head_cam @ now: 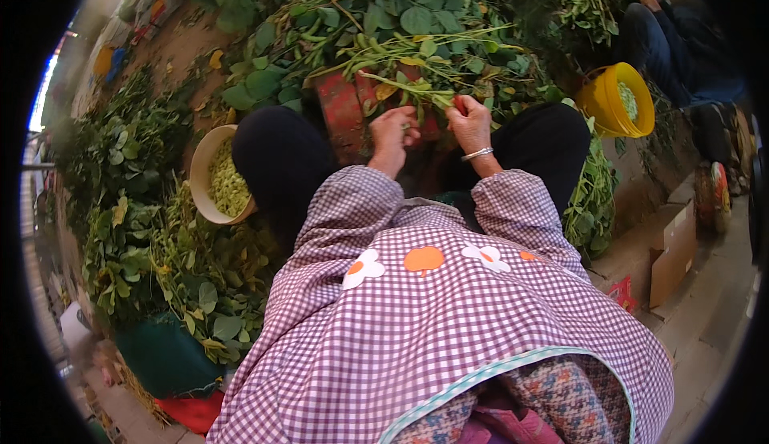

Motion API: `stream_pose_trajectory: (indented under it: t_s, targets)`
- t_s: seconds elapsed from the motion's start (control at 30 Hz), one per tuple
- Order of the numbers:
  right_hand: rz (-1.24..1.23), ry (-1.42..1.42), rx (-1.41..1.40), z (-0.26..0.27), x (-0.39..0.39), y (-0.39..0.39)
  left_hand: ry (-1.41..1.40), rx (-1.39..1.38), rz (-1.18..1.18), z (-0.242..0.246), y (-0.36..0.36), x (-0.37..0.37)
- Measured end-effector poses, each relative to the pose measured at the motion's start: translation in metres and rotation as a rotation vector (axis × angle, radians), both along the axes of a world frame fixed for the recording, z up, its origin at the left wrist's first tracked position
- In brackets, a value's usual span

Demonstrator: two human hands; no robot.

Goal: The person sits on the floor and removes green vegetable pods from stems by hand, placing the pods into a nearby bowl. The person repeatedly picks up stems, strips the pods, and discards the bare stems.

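Note:
Between my knees, my right hand (471,124) holds a soybean stalk (414,88) by one end, its green pods hanging near the fingers. My left hand (394,134) is just left of it, fingers curled beneath the stalk; something small and green shows at its fingertips, perhaps a pod. A worn red board or stool (340,104) lies below the stalk. Leafy soybean plants with pods (318,38) are heaped beyond the hands. A cream-coloured tub (201,151) beside my left knee holds shelled green beans (227,187).
At the right stands a yellow bucket (595,97) with green beans inside. Past it sits a person in dark clothes (667,53), one hand raised near plants. More plant heaps (138,162) lie left. A cardboard box (671,258) and a green sack (162,354) are on the ground.

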State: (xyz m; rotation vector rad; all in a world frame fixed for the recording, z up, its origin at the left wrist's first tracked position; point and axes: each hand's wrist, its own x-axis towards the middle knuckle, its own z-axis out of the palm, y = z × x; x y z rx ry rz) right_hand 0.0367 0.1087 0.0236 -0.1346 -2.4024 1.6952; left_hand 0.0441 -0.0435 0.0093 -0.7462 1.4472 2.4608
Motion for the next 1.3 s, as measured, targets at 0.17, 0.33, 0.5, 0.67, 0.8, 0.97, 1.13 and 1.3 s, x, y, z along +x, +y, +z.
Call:
stream_pose_trajectory:
  t_s: [0.17, 0.33, 0.5, 0.67, 0.8, 0.97, 1.13, 1.3]
  targets:
    - [0.044, -0.053, -0.026, -0.008, -0.003, 0.006, 0.049, -0.053, 0.025, -0.003, 0.001, -0.002]
    - [0.090, -0.168, -0.153, 0.007, 0.002, 0.000, 0.110, -0.302, -0.114, -0.009, 0.009, -0.005]
    - [0.044, -0.347, -0.239, 0.014, 0.001, 0.007, 0.210, -0.506, -0.200, -0.020, 0.024, -0.010]
    - [0.006, -0.374, -0.378, 0.014, -0.002, 0.008, 0.335, -0.574, -0.164, -0.029, 0.025, -0.016]
    - [-0.029, -0.272, -0.376, -0.002, -0.010, 0.010, 0.322, -0.699, -0.191, -0.015, 0.020, -0.014]
    - [-0.081, -0.179, -0.340, -0.015, -0.014, 0.016, 0.142, -0.426, -0.278, -0.004, 0.012, -0.012]
    - [-0.096, -0.172, -0.415, -0.003, -0.016, 0.016, -0.006, -0.054, -0.273, 0.011, 0.007, -0.013]
    - [-0.135, -0.069, -0.451, -0.007, -0.037, 0.028, 0.043, 0.074, -0.252, 0.020, 0.011, -0.007]
